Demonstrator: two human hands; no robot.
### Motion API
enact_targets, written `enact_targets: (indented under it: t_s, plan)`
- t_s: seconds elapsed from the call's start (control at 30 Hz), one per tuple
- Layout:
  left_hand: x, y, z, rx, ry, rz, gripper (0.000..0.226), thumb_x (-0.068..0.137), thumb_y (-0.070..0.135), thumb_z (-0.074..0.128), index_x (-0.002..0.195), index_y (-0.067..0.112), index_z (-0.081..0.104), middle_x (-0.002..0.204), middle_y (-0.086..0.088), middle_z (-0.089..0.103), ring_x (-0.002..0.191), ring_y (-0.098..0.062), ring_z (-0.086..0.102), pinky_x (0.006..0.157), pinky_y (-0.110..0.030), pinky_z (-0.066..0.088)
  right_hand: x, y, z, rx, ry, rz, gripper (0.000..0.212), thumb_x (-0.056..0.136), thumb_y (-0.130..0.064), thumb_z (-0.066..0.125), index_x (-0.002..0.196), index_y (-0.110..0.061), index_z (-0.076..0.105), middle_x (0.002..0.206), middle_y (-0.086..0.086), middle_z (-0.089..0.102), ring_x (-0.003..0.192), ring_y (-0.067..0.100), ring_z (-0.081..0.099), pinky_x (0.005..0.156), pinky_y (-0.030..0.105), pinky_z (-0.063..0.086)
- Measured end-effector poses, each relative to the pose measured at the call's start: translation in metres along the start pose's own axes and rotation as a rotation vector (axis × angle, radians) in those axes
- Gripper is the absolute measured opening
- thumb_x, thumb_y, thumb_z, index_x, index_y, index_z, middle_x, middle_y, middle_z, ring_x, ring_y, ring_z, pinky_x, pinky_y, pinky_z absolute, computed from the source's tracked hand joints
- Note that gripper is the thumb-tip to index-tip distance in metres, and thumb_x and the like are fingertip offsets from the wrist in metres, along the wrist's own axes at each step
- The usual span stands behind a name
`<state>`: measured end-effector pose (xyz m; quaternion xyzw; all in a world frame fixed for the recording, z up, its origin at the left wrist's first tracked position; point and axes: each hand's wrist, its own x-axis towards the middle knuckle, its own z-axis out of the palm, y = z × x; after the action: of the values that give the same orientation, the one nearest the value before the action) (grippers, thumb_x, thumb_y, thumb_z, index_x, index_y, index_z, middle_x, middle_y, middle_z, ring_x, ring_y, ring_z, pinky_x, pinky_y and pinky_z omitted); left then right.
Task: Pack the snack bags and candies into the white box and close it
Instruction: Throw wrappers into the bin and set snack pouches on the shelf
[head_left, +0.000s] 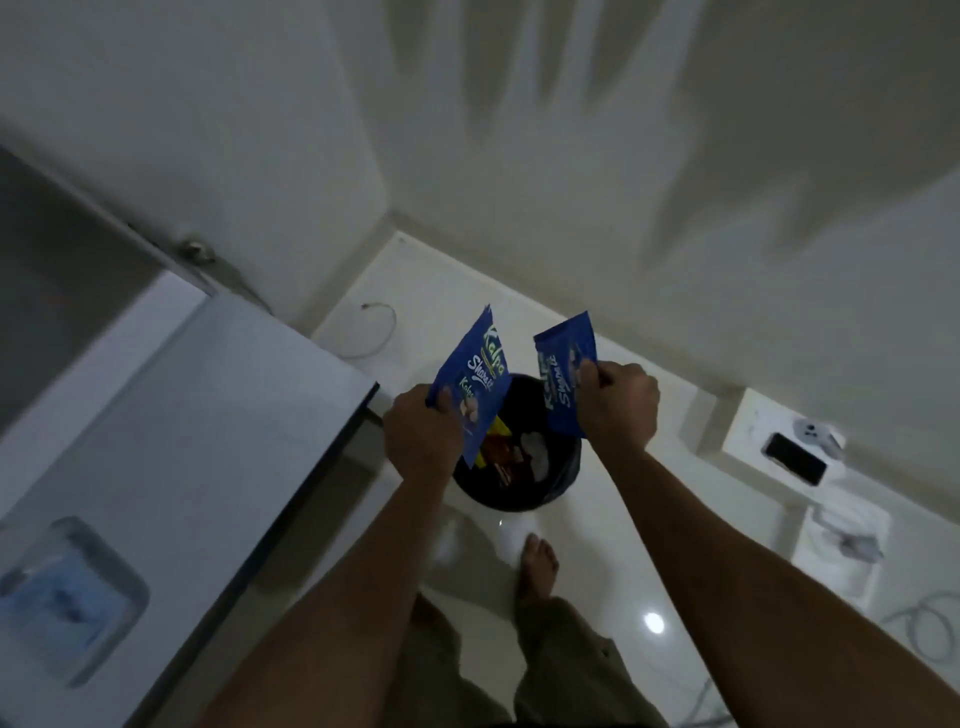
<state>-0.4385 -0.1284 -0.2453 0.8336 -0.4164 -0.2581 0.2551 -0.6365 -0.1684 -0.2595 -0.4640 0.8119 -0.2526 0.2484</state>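
Observation:
Two blue snack bags are held up over a black bin (563, 480) that stands on the floor. My left hand (421, 436) grips the lower edge of the left blue snack bag (475, 379). My right hand (621, 400) pinches the right blue snack bag (563, 374) by its side. Both bags look flat. Inside the bin lie wrappers and crumpled white paper. No white box shows clearly in this view.
A white table (197, 410) fills the left side, with a clear container (72, 597) holding something blue near its front. A phone (795, 458) and a small white device lie on a low ledge at the right. My bare feet stand on glossy white tiles beside loose cables.

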Motion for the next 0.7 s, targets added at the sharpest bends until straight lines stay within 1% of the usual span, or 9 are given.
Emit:
enact_targets:
  t_s: [0.1, 0.17, 0.3, 0.4, 0.47, 0.53, 0.57, 0.63, 0.7]
  plan:
    - [-0.002, -0.009, 0.040, 0.042, -0.037, -0.069, 0.031, 0.096, 0.032, 0.056, 0.095, 0.004, 0.068, 0.092, -0.015, 0.068, 0.084, -0.031, 0.065, 0.064, -0.029, 0.042, 0.005, 0.032, 0.022, -0.048, -0.051, 0.040, 0.035, 0.093, -0.040, 0.053, 0.086, -0.013, 0.075, 0.081, 0.011, 0.066, 0.081, 0.033, 0.063, 0.058, 0.036, 0.054]
    - [0.001, -0.014, 0.063, 0.074, -0.048, -0.104, 0.031, 0.096, 0.034, 0.055, 0.092, 0.006, 0.069, 0.088, -0.013, 0.068, 0.080, -0.031, 0.065, 0.063, -0.029, 0.043, 0.009, 0.046, 0.035, -0.069, -0.076, 0.066, 0.037, 0.093, -0.044, 0.051, 0.086, -0.015, 0.074, 0.081, 0.009, 0.065, 0.085, 0.033, 0.064, 0.062, 0.044, 0.059]
    - [0.010, -0.018, 0.098, 0.089, -0.113, -0.151, 0.033, 0.093, 0.036, 0.058, 0.091, 0.006, 0.070, 0.083, -0.014, 0.069, 0.077, -0.033, 0.066, 0.060, -0.031, 0.044, 0.021, 0.065, 0.060, -0.096, -0.161, 0.072, 0.040, 0.091, -0.048, 0.051, 0.091, -0.016, 0.075, 0.084, 0.009, 0.066, 0.088, 0.033, 0.064, 0.066, 0.040, 0.057]
    - [0.014, -0.023, 0.114, 0.155, -0.219, -0.123, 0.051, 0.091, 0.047, 0.058, 0.102, -0.002, 0.066, 0.098, -0.019, 0.068, 0.088, -0.035, 0.066, 0.068, -0.037, 0.052, 0.026, 0.073, 0.070, -0.112, -0.275, 0.055, 0.040, 0.091, -0.051, 0.052, 0.100, -0.017, 0.073, 0.094, 0.011, 0.065, 0.096, 0.033, 0.061, 0.072, 0.040, 0.057]
    - [0.011, -0.020, 0.112, 0.182, -0.225, -0.148, 0.054, 0.090, 0.049, 0.057, 0.108, -0.001, 0.065, 0.106, -0.019, 0.068, 0.095, -0.035, 0.065, 0.076, -0.042, 0.056, 0.027, 0.071, 0.068, -0.147, -0.293, 0.063, 0.039, 0.093, -0.048, 0.053, 0.105, -0.015, 0.071, 0.100, 0.011, 0.064, 0.101, 0.032, 0.060, 0.075, 0.042, 0.056]
    - [0.009, -0.011, 0.101, 0.178, -0.219, -0.159, 0.051, 0.091, 0.048, 0.057, 0.115, 0.003, 0.064, 0.113, -0.016, 0.067, 0.103, -0.033, 0.064, 0.084, -0.042, 0.055, 0.030, 0.063, 0.060, -0.135, -0.297, 0.094, 0.039, 0.094, -0.045, 0.054, 0.116, -0.017, 0.069, 0.110, 0.010, 0.063, 0.111, 0.031, 0.057, 0.083, 0.042, 0.054]
    - [0.000, -0.001, 0.077, 0.152, -0.190, -0.153, 0.050, 0.092, 0.046, 0.058, 0.118, 0.004, 0.064, 0.116, -0.015, 0.066, 0.107, -0.032, 0.062, 0.086, -0.041, 0.053, 0.024, 0.047, 0.043, -0.111, -0.303, 0.058, 0.039, 0.094, -0.044, 0.054, 0.121, -0.018, 0.066, 0.116, 0.009, 0.062, 0.116, 0.029, 0.054, 0.086, 0.041, 0.050]
    - [0.000, 0.009, 0.059, 0.083, -0.153, -0.159, 0.046, 0.092, 0.042, 0.061, 0.116, 0.004, 0.065, 0.114, -0.014, 0.067, 0.107, -0.031, 0.063, 0.087, -0.040, 0.052, 0.027, 0.024, 0.026, -0.089, -0.309, 0.017, 0.042, 0.094, -0.044, 0.056, 0.125, -0.016, 0.064, 0.121, 0.009, 0.061, 0.120, 0.028, 0.052, 0.087, 0.039, 0.047]
    - [-0.003, 0.011, 0.025, -0.005, -0.071, -0.160, 0.045, 0.089, 0.042, 0.062, 0.110, 0.002, 0.065, 0.107, -0.016, 0.068, 0.101, -0.033, 0.065, 0.084, -0.042, 0.055, 0.016, -0.008, 0.009, -0.018, -0.321, -0.094, 0.042, 0.094, -0.042, 0.058, 0.124, -0.014, 0.064, 0.121, 0.009, 0.062, 0.116, 0.027, 0.056, 0.083, 0.034, 0.046]
